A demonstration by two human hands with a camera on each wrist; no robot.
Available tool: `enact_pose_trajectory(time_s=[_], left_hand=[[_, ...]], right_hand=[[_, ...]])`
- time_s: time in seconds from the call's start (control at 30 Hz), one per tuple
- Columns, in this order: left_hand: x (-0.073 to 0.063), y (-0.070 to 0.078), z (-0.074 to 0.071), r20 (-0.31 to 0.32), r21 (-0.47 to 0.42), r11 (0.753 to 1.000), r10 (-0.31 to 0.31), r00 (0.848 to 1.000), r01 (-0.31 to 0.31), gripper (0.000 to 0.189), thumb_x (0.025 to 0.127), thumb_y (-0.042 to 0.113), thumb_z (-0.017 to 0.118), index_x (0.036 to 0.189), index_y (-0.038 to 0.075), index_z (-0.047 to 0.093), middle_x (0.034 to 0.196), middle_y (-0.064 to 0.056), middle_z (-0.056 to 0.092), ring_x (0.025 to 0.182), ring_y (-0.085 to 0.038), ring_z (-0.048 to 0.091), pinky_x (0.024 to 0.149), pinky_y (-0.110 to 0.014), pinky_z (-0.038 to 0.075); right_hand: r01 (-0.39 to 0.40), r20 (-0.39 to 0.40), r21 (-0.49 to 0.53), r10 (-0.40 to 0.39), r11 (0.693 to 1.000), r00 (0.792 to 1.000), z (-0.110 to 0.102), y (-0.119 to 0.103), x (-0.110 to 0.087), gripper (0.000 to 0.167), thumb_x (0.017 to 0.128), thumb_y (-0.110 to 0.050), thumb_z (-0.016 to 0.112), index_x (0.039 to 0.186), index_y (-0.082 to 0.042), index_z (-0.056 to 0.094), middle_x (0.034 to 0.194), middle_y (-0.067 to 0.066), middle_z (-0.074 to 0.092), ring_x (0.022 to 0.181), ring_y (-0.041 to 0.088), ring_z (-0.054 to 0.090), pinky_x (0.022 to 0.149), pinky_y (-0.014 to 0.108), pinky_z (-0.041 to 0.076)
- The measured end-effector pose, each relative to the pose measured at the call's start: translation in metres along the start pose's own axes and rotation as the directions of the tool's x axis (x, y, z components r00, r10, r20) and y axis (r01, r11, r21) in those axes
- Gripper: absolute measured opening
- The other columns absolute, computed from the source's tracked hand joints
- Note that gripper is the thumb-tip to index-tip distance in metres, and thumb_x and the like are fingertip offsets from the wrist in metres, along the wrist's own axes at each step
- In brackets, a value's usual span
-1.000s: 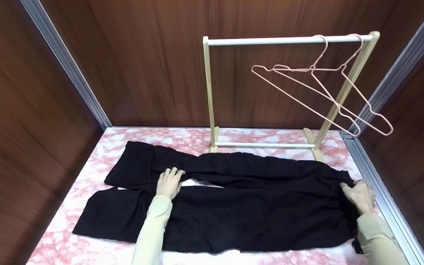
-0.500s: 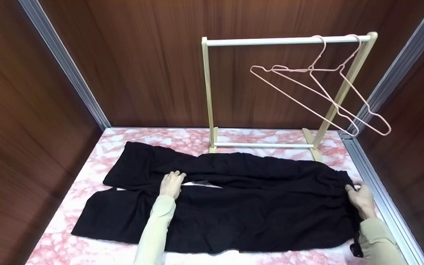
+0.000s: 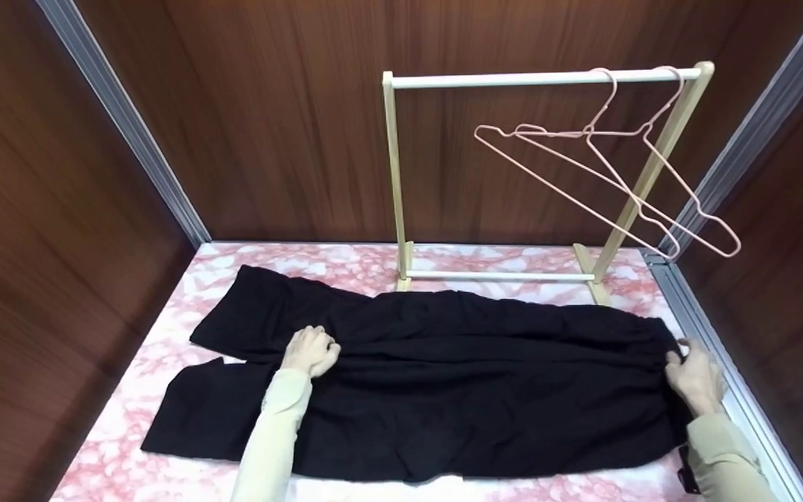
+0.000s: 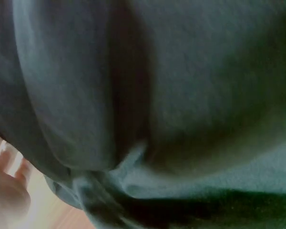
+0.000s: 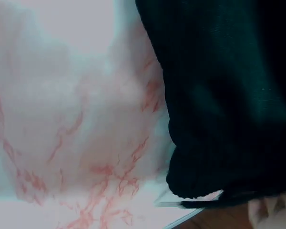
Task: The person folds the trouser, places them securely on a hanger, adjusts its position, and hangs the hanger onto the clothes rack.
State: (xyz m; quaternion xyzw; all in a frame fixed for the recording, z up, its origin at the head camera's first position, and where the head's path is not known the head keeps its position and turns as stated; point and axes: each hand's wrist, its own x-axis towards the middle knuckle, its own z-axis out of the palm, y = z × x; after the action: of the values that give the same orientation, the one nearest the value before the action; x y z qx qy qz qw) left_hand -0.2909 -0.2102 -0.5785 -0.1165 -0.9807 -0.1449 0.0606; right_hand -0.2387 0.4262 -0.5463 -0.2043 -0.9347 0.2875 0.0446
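A pair of black trousers (image 3: 485, 404) lies lengthwise on the table, its waist at the right and the two leg ends spread at the left. My left hand (image 3: 311, 351) grips the cloth between the legs with curled fingers; its fingertips are hidden in the head view. At the waist end, my right hand (image 3: 696, 376) pinches the waistband between thumb and fingers. A dark cord (image 3: 687, 470) hangs from the waist beside the right sleeve. Dark folds of the trousers (image 4: 195, 86) fill most of the left wrist view. The waist's gathered edge (image 5: 181, 176) shows in the right wrist view.
Behind the trousers stands a clothes rack (image 3: 506, 80) with a white bar and pale wooden posts. Two pink hangers (image 3: 562, 185) hang at its right end. Brown wood-grain panels (image 3: 290, 139) and metal corner strips enclose the pink marbled table (image 3: 123, 390).
My left hand has moved slightly left and its fingers have curled into the cloth. The gap between the legs beside it has closed. My right hand has shifted a little right with the waistband.
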Motion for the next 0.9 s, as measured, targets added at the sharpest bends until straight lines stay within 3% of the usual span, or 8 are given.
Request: enact_pose_trajectory(time_s=[0.17,0.23,0.3,0.43,0.5,0.57,0.7,0.9], left_hand=[[0.003,0.008,0.004,-0.115,-0.012,1.0,0.019,0.993,-0.02,0.032,0.099,0.026,0.051,0.099,0.003,0.074,0.11,-0.016,0.063,0.111,-0.039,0.055,0.104,-0.053,0.043],[0.006,0.01,0.008,-0.174,-0.031,0.999,0.03,0.984,-0.036,0.024,0.099,0.021,0.054,0.105,0.005,0.071,0.117,-0.016,0.062,0.116,-0.039,0.054,0.105,-0.055,0.044],[0.008,0.013,0.01,-0.173,-0.054,0.998,0.021,0.985,-0.03,0.022,0.099,0.017,0.055,0.115,0.008,0.066,0.127,-0.016,0.059,0.125,-0.04,0.051,0.109,-0.059,0.041],[0.013,0.016,0.013,-0.065,-0.108,0.993,-0.059,0.996,0.052,0.041,0.097,0.016,0.055,0.138,0.016,0.052,0.148,-0.018,0.046,0.141,-0.044,0.038,0.113,-0.069,0.031],[0.015,0.016,0.013,0.019,-0.137,0.983,-0.123,0.992,0.125,0.052,0.097,0.02,0.055,0.148,0.019,0.042,0.156,-0.019,0.037,0.147,-0.046,0.029,0.114,-0.073,0.026],[0.016,0.015,0.013,0.095,-0.161,0.966,-0.187,0.978,0.201,0.061,0.097,0.025,0.056,0.154,0.02,0.034,0.161,-0.021,0.029,0.15,-0.048,0.024,0.115,-0.074,0.024],[0.016,0.013,0.012,0.224,-0.146,0.929,-0.303,0.926,0.339,0.073,0.098,0.039,0.056,0.16,0.021,0.022,0.164,-0.025,0.021,0.152,-0.048,0.021,0.115,-0.072,0.024],[0.012,0.007,0.01,0.27,-0.065,0.904,-0.392,0.879,0.423,0.075,0.1,0.054,0.046,0.159,0.014,0.026,0.163,-0.031,0.021,0.151,-0.05,0.021,0.117,-0.068,0.024]], right_hand=[[0.109,-0.025,-0.056,-0.111,0.992,0.994,0.008,-0.009,-0.002,0.052,0.096,-0.017,0.049,0.144,0.003,0.041,0.144,0.042,0.032,0.13,0.067,0.024,0.1,0.076,0.023],[0.19,-0.046,-0.066,-0.193,0.98,0.98,0.013,-0.017,-0.002,0.047,0.096,-0.015,0.05,0.139,0.003,0.047,0.143,0.041,0.035,0.129,0.065,0.026,0.1,0.075,0.023],[0.271,-0.046,-0.078,-0.275,0.959,0.96,0.018,-0.025,-0.002,0.042,0.096,-0.014,0.051,0.135,0.002,0.052,0.14,0.039,0.039,0.128,0.064,0.029,0.099,0.075,0.025],[0.414,-0.04,-0.105,-0.419,0.904,0.907,0.03,-0.036,-0.003,0.035,0.096,-0.011,0.056,0.128,0.003,0.059,0.134,0.037,0.049,0.125,0.062,0.039,0.101,0.072,0.03],[0.448,-0.002,-0.131,-0.452,0.884,0.892,0.035,-0.039,-0.002,0.037,0.096,-0.013,0.057,0.128,0.005,0.059,0.133,0.037,0.051,0.124,0.062,0.042,0.102,0.072,0.033],[0.456,0.067,-0.163,-0.451,0.875,0.89,0.038,-0.04,-0.002,0.041,0.098,-0.017,0.056,0.131,0.006,0.057,0.136,0.039,0.05,0.125,0.062,0.042,0.103,0.072,0.034],[0.433,0.226,-0.224,-0.385,0.873,0.895,0.041,-0.041,-0.003,0.05,0.101,-0.026,0.052,0.138,0.007,0.05,0.142,0.04,0.043,0.13,0.063,0.037,0.102,0.076,0.034],[0.376,0.38,-0.247,-0.268,0.893,0.885,0.044,-0.038,-0.004,0.059,0.103,-0.034,0.047,0.146,0.006,0.039,0.151,0.039,0.032,0.14,0.06,0.026,0.107,0.08,0.024]])
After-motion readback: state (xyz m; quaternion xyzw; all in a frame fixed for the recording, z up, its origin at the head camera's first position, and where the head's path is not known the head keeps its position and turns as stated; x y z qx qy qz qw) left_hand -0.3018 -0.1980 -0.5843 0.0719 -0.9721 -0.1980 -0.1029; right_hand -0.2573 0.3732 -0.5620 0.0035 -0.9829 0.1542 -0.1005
